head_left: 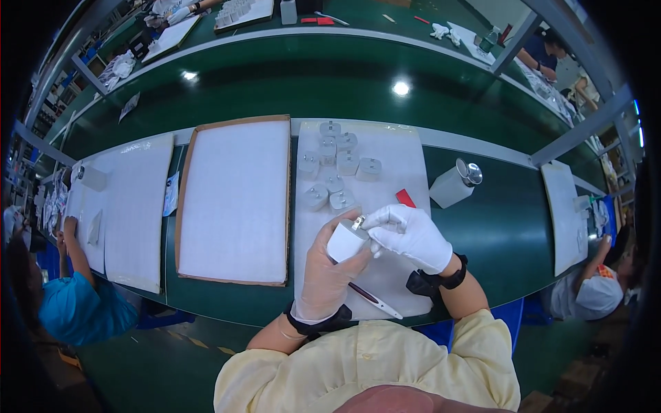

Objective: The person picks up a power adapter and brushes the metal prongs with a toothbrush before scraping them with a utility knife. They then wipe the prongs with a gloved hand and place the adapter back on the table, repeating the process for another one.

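Note:
A white power adapter [348, 240] with metal prongs on its upper end is gripped in my left hand [322, 281], which wears a thin see-through glove. My right hand [413, 237], in a white cloth glove, has its fingers pinched together against the adapter beside the prongs. Whatever those fingertips may hold is hidden. Beyond my hands, several more white power adapters [348, 163] stand in a loose group on a white foam mat [396, 148], most with prongs up. A dark-and-white pen-like tool [375, 301] lies on the mat near my body.
Left of the mat lies a shallow cardboard tray [234, 199] with a white lining. To the right are a red piece [405, 198] and a white pump bottle [454, 184] with a metal top. A metal rail borders the far green surface. Co-workers sit on both sides.

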`<state>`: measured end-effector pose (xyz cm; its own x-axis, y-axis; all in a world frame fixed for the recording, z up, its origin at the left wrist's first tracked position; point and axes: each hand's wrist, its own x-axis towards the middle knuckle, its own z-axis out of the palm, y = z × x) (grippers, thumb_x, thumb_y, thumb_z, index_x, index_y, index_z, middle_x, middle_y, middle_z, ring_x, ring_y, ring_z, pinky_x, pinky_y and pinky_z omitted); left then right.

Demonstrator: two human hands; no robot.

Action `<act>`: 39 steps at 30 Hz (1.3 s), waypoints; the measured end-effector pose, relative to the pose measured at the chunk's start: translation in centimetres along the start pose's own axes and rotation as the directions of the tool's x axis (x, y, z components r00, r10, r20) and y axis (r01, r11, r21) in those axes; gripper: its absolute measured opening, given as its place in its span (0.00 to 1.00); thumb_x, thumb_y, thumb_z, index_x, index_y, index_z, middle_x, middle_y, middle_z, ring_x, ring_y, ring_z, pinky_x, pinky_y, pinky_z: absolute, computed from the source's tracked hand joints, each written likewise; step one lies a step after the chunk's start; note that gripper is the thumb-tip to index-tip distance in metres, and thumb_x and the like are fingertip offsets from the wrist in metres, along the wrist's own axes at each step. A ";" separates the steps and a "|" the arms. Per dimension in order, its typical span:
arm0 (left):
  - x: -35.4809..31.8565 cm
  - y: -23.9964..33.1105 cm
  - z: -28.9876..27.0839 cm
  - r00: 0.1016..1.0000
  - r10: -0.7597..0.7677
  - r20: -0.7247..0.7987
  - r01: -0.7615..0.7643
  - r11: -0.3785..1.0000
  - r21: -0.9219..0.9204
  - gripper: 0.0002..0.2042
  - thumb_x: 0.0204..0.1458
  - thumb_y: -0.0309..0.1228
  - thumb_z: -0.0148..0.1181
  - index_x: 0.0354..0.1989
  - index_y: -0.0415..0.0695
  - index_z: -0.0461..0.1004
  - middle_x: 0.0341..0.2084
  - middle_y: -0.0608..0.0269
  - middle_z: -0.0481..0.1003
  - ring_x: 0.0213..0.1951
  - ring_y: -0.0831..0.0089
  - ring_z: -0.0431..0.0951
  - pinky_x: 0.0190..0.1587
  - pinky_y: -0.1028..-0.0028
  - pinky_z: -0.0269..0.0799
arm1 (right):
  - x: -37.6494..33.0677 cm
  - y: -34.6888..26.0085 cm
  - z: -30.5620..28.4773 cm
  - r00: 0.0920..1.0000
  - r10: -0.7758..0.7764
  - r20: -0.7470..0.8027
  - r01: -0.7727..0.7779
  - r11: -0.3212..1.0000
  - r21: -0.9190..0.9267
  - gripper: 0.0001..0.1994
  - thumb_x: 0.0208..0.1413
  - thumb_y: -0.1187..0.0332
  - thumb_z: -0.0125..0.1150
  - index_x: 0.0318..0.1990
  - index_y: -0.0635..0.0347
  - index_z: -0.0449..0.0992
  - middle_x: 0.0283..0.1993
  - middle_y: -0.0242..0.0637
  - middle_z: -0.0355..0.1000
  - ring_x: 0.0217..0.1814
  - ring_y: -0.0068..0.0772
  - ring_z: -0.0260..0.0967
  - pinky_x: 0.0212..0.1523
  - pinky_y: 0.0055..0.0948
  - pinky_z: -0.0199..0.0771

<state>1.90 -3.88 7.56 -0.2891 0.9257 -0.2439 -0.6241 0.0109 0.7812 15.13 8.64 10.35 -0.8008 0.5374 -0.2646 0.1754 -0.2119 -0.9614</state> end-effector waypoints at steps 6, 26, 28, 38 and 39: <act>-0.2 0.2 0.2 0.999 -0.043 -0.005 0.043 0.999 -0.024 0.28 0.51 0.17 0.62 0.62 0.41 0.64 0.48 0.68 0.71 0.46 0.81 0.72 0.47 0.80 0.70 | 0.0 -0.1 0.0 0.999 0.044 -0.005 -0.044 0.999 0.011 0.09 0.62 0.72 0.57 0.47 0.65 0.76 0.38 0.34 0.75 0.36 0.19 0.73 0.37 0.22 0.77; -0.6 -0.1 0.2 0.992 0.017 0.123 0.009 0.978 -0.207 0.27 0.61 0.33 0.56 0.66 0.38 0.56 0.49 0.61 0.70 0.46 0.75 0.72 0.47 0.72 0.69 | -0.1 -0.1 0.4 0.998 -0.022 -0.055 0.020 0.999 -0.037 0.10 0.62 0.72 0.55 0.47 0.65 0.77 0.40 0.33 0.77 0.34 0.16 0.74 0.35 0.18 0.74; -0.8 -0.3 0.3 0.993 0.029 0.118 -0.004 0.978 -0.210 0.27 0.62 0.34 0.55 0.66 0.38 0.55 0.50 0.60 0.70 0.46 0.74 0.72 0.47 0.71 0.69 | -0.2 -0.1 0.3 0.998 -0.037 -0.056 0.035 0.998 -0.045 0.10 0.62 0.72 0.55 0.47 0.65 0.77 0.40 0.33 0.77 0.34 0.16 0.74 0.35 0.18 0.74; -0.8 -0.5 0.2 0.988 0.047 0.148 -0.012 0.973 -0.231 0.29 0.62 0.36 0.56 0.67 0.38 0.54 0.53 0.58 0.69 0.47 0.72 0.72 0.48 0.70 0.68 | -0.4 0.1 0.2 0.997 -0.069 -0.025 0.068 0.996 -0.049 0.10 0.63 0.68 0.57 0.48 0.63 0.77 0.39 0.32 0.76 0.35 0.17 0.74 0.35 0.19 0.75; -0.9 -0.5 0.3 0.990 0.046 0.137 -0.012 0.972 -0.235 0.29 0.62 0.35 0.56 0.67 0.38 0.54 0.53 0.58 0.69 0.47 0.72 0.72 0.48 0.70 0.68 | -0.4 0.2 0.3 0.997 -0.073 -0.037 0.072 0.997 -0.039 0.10 0.63 0.69 0.57 0.47 0.64 0.77 0.38 0.32 0.77 0.34 0.17 0.75 0.34 0.19 0.75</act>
<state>2.65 -4.61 7.55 -0.2150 0.9683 -0.1270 -0.7735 -0.0894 0.6275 15.30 8.12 10.33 -0.7896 0.5815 -0.1959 0.1394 -0.1409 -0.9802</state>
